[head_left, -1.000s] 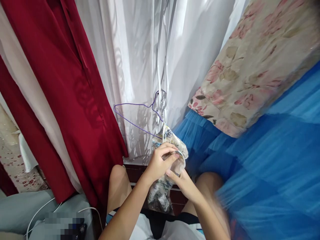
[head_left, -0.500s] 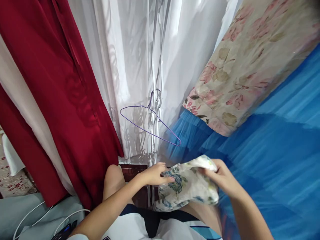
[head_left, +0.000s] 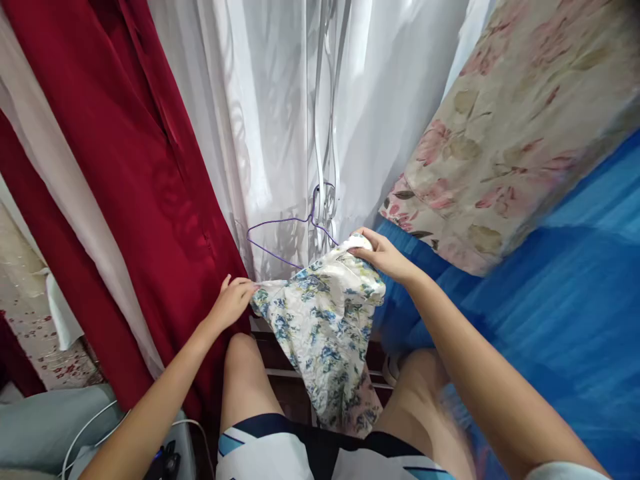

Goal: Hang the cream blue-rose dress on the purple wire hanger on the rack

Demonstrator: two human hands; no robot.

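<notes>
A white garment with blue and yellow flowers (head_left: 320, 327) hangs spread between my two hands, its kind unclear. My left hand (head_left: 233, 300) pinches its upper left corner, and my right hand (head_left: 380, 253) grips the upper right edge. Behind the cloth, a thin purple hanger (head_left: 275, 223) hangs from a white metal stand (head_left: 325, 147). The garment covers the hanger's lower right part. My right fingers are close to the hanger's right arm; whether they touch it I cannot tell. The lower end of the cloth drops between my knees.
Long red cloth (head_left: 150, 200) hangs at the left, white curtains (head_left: 270, 120) behind. A beige floral garment (head_left: 500, 153) and blue tulle (head_left: 560, 320) hang at the right. White cables (head_left: 90, 427) lie over a grey surface (head_left: 45, 420) at the lower left.
The bunched garment has been lifted from my lap and opened out in front of the hanger. My left hand moved left and up, my right hand up and left.
</notes>
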